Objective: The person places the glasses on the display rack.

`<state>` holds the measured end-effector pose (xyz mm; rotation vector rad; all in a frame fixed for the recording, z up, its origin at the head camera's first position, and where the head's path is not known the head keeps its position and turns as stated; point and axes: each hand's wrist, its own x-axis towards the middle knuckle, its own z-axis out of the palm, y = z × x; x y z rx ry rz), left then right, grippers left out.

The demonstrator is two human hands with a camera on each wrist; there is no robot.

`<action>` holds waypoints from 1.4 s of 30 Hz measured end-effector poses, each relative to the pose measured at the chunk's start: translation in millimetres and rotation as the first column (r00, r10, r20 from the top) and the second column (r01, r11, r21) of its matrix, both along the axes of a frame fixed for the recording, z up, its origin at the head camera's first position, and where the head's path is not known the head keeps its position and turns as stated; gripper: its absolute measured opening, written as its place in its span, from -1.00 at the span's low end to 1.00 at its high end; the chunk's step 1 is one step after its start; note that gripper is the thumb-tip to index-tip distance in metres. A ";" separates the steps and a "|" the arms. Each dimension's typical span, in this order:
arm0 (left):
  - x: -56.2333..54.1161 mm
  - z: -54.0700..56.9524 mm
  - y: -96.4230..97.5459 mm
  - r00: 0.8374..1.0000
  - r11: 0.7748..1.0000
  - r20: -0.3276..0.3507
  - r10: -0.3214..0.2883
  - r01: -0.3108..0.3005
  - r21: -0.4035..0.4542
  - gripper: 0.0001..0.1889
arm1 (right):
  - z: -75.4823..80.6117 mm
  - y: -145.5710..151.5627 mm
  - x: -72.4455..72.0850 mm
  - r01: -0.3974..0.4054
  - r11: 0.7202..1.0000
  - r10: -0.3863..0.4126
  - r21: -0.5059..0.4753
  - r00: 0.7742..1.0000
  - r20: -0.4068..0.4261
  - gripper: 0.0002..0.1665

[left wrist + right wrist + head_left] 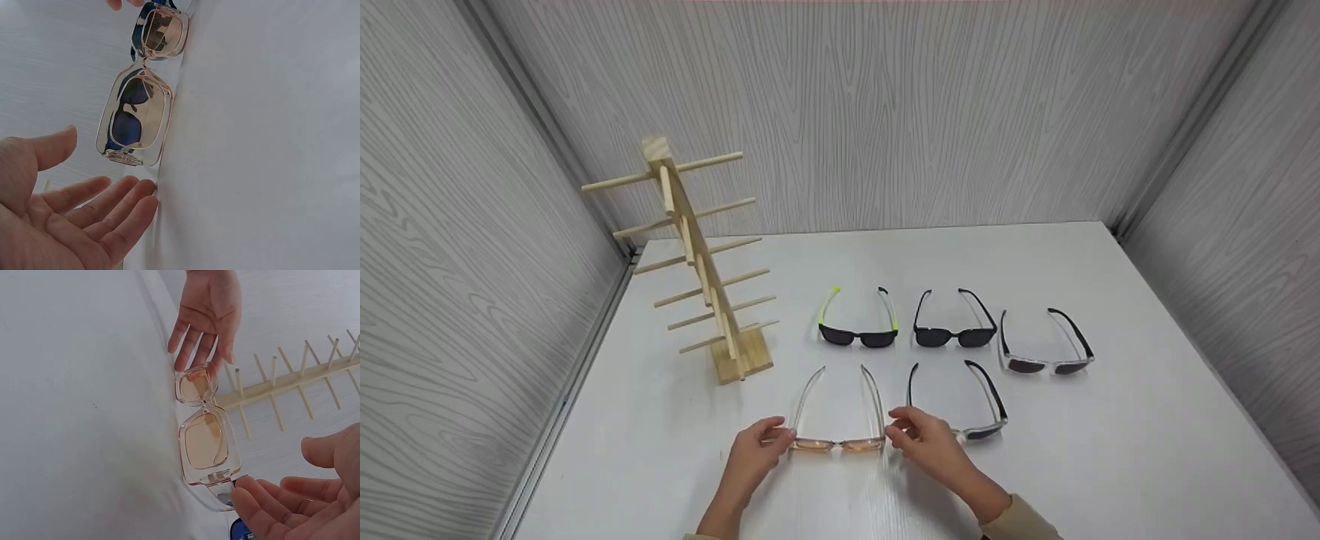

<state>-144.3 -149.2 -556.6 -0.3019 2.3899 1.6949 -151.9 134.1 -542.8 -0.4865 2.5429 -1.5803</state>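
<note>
A pair of clear-framed glasses [814, 445] with peach-tinted lenses stands on the white table, temples unfolded and pointing away from me. At its left end is my left hand [755, 454], fingers relaxed and thumb apart from them in the left wrist view. My right hand [930, 448] is at the other end, its fingertips by the hinge [218, 476] and its thumb held away. Neither hand pinches the frame; whether fingertips touch it I cannot tell. Sunglasses [984, 433] with dark temples lie just beyond my right hand, which hides part of their front.
A wooden display rack [701, 259] with several pegs stands at the left on a square base [757, 352]. Farther back lie black sunglasses with yellow-green temples [877, 340], all-black sunglasses [934, 338] and clear-fronted sunglasses [1027, 366]. Wood-grain panels [840, 112] enclose the table.
</note>
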 end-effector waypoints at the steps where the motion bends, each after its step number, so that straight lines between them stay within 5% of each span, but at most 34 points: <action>1: -0.4 -0.3 0.2 1.000 1.000 0.007 0.000 0.000 0.007 -0.45 | -0.3 -0.5 0.4 -0.002 1.000 0.002 0.004 1.000 0.005 -0.53; 16: -0.7 -6.1 0.2 0.998 0.998 0.066 0.000 -0.005 0.062 -0.48 | -11.4 -4.3 -2.2 -0.034 0.997 0.030 0.068 0.998 0.048 -0.54; 26: -0.4 -9.0 1.0 0.999 0.996 0.052 -0.006 0.001 0.085 -0.49 | -20.1 -7.1 -5.1 -0.043 0.999 0.042 0.011 0.992 0.121 -0.57; 42: 2.4 -4.8 -1.1 0.994 0.994 0.097 0.042 -0.051 0.096 -0.52 | -25.8 -17.5 -6.5 -0.022 0.997 0.023 -0.079 1.000 0.020 -0.67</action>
